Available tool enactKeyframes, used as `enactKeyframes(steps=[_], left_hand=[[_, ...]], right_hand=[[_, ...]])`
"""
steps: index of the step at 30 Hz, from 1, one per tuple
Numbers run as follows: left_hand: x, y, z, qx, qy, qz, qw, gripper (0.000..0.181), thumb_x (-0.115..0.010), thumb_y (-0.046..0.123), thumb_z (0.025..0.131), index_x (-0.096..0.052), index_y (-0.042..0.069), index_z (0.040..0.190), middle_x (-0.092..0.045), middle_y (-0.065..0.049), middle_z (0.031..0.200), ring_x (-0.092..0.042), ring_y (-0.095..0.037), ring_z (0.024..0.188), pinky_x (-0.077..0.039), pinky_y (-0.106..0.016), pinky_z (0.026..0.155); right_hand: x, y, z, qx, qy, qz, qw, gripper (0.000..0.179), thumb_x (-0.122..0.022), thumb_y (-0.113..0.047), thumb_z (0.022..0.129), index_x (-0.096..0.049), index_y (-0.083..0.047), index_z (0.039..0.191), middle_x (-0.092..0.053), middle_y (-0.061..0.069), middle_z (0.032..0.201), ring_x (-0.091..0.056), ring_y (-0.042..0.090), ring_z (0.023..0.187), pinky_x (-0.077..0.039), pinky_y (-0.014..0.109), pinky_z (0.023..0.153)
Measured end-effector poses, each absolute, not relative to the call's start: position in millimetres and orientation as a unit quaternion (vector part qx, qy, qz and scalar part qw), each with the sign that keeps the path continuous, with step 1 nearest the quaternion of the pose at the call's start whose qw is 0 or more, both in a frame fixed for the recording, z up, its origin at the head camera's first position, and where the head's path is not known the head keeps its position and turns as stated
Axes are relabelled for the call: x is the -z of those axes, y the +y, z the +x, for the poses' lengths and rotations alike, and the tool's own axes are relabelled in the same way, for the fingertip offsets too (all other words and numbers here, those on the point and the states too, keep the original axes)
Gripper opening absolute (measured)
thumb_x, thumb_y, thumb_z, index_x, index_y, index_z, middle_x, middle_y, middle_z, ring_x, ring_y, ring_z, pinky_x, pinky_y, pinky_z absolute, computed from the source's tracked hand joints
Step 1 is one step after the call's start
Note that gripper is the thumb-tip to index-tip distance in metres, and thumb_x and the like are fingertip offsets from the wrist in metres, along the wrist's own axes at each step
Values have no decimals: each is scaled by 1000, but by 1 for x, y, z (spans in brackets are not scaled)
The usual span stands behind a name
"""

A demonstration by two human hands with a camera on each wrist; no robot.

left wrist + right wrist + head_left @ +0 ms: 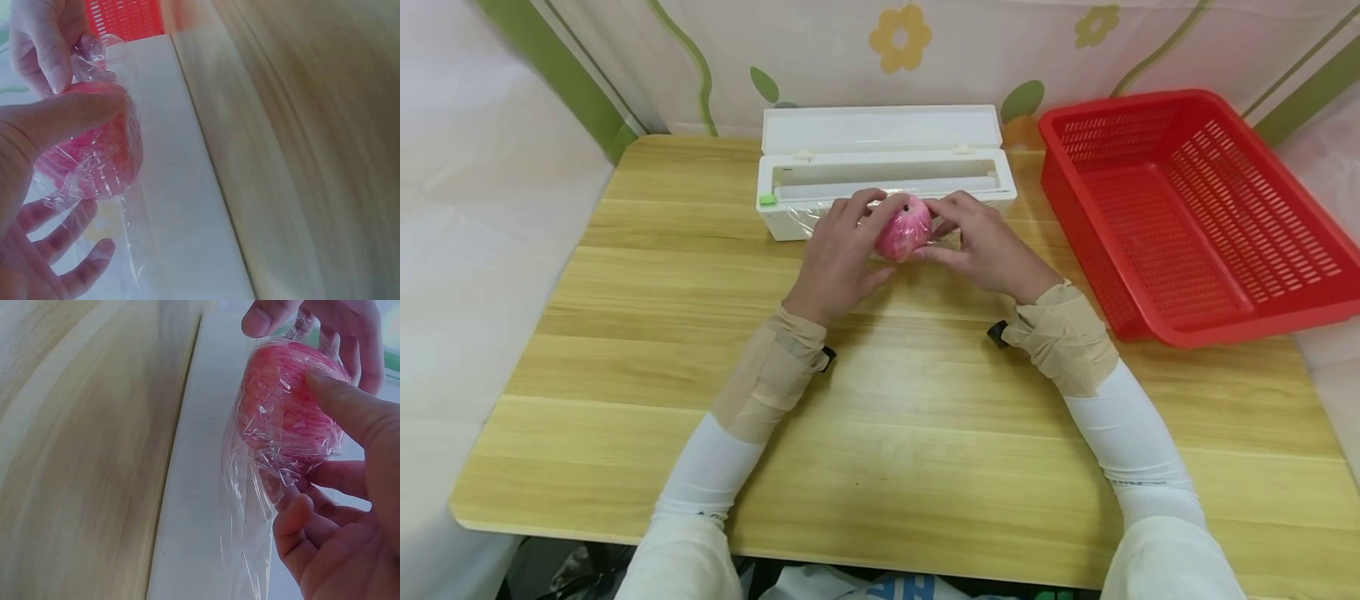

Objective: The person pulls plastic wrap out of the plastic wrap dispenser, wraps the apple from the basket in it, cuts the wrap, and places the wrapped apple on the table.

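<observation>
A pink-red apple (pixel 904 229) wrapped in clear cling film (pixel 240 506) is held between both hands, in front of a white cling film dispenser (pixel 887 158) with its lid raised. My left hand (pixel 844 250) holds the apple from the left; its thumb lies across the wrapped fruit in the left wrist view, with the fingers beyond. From the right, my right hand (pixel 988 246) grips it between thumb and fingers. The right wrist view shows that thumb on the apple and film bunched near the curled fingers. A loose strip of film trails along the dispenser's front.
A red plastic basket (pixel 1150 329) stands at the right of the wooden table (pixel 895 450). Behind the dispenser hangs a curtain (pixel 827 50) with flowers. Dark and pale items show below the table's near edge.
</observation>
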State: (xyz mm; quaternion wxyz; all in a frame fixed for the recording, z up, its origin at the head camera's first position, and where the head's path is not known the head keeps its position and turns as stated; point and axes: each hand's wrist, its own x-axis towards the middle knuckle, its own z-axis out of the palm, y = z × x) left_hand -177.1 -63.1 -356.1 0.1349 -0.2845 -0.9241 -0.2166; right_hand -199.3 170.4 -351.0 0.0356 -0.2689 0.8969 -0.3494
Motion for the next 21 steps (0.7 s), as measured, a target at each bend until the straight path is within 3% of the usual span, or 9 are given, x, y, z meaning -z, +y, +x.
enactKeyframes(steps=[5, 13, 21], left_hand=[[358, -61, -179, 210, -927, -278, 138, 78, -88, 17, 86, -50, 18, 153, -55, -15, 147, -56, -35, 127, -51, -48, 107], [357, -61, -180, 216, -924, -281, 143, 77, -89, 16, 86, -51, 16, 153, -56, -15, 146, -56, -36, 126, -51, -49, 107], [346, -64, -180, 237, -928, -271, 98, 79, -87, 22, 89, -47, 12, 157, -54, -17, 148, -53, -38, 130, -51, -53, 109]], right_hand=[[351, 171, -201, 345, 898, -271, 40, 72, -84, -23, 91, -53, -15, 156, -60, 14, 124, -68, 29, 115, -61, 46, 98], [347, 170, -199, 342, 895, -287, 5, 84, -89, -23, 87, -45, -11, 158, -63, 11, 142, -69, 26, 115, -60, 46, 102], [346, 156, -191, 181, 917, -327, -141, 94, -93, -40, 79, -47, -14, 157, -49, 14, 157, -49, 33, 143, -48, 59, 108]])
